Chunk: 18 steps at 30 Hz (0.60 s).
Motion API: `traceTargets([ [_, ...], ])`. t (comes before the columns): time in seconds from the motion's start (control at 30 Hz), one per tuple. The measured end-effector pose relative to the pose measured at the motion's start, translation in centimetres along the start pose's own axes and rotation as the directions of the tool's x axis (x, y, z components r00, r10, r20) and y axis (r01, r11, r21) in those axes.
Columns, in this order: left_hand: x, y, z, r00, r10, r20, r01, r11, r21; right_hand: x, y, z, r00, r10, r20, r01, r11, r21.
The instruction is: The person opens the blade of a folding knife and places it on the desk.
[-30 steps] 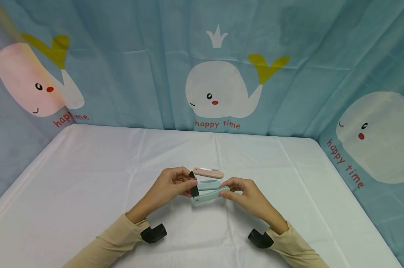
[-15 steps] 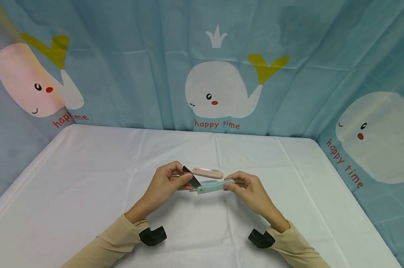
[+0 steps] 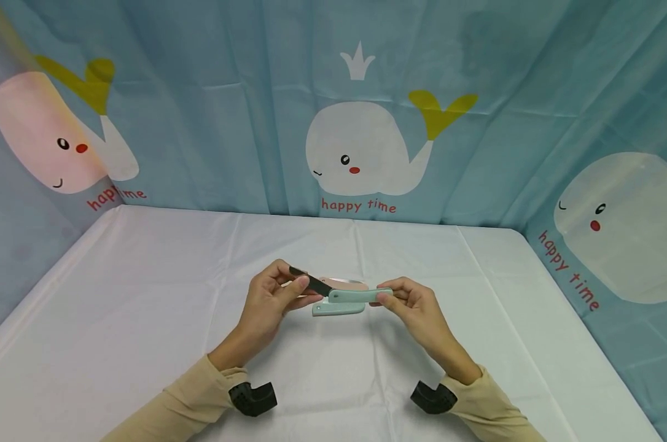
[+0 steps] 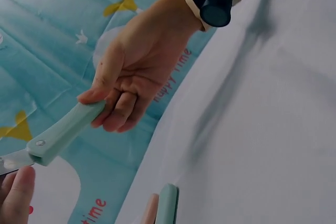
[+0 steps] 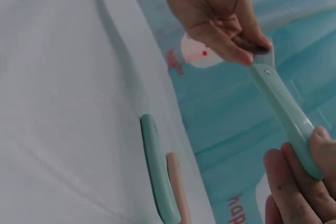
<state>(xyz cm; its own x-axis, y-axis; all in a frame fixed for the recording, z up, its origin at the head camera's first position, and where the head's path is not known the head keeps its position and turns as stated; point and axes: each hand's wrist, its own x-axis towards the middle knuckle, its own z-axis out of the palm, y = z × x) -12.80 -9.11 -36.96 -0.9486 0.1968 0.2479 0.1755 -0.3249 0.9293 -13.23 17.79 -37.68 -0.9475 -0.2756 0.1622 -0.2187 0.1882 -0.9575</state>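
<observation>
My right hand (image 3: 413,307) holds the mint-green handle of a folding knife (image 3: 361,296) by its right end, thumb on the near side. My left hand (image 3: 261,304) pinches the blade (image 3: 315,284), which looks dark in the head view and shiny in the left wrist view. The blade is swung out from the handle, rising to the left. Both hands keep this knife above the table. Below it on the cloth lies a second mint-green folding knife (image 5: 157,169). A pink folding knife (image 5: 178,184) lies beside that one, partly hidden in the head view.
A white cloth (image 3: 162,294) with crease lines covers the table. Blue curtains (image 3: 217,123) with printed whales hang along the back and both sides. Each beige sleeve has a black wrist device (image 3: 253,399) at its cuff.
Both hands have lifted the held knife up and away from the two on the table. Its blade has swung further out from the handle, to the left.
</observation>
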Motion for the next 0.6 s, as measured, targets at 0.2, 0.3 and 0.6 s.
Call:
traceTargets([
  [0.2, -0.3, 0.1, 0.9, 0.998, 0.003, -0.064, -0.011, 0.994, -0.112, -0.3, -0.8, 0.3, 0.997, 0.073, -0.037, -0.070, 0.993, 0.098],
  [0.3, -0.5, 0.2, 1.5, 0.993, -0.025, -0.114, 0.004, 0.984, -0.176, -0.4, -0.9, 0.5, 0.993, 0.101, -0.060, -0.092, 0.987, 0.135],
  [0.6, -1.4, 0.1, 3.0, 0.956, -0.154, -0.249, 0.069, 0.945, -0.319, -0.6, -1.1, 1.1, 0.979, 0.174, -0.109, -0.154, 0.973, 0.172],
])
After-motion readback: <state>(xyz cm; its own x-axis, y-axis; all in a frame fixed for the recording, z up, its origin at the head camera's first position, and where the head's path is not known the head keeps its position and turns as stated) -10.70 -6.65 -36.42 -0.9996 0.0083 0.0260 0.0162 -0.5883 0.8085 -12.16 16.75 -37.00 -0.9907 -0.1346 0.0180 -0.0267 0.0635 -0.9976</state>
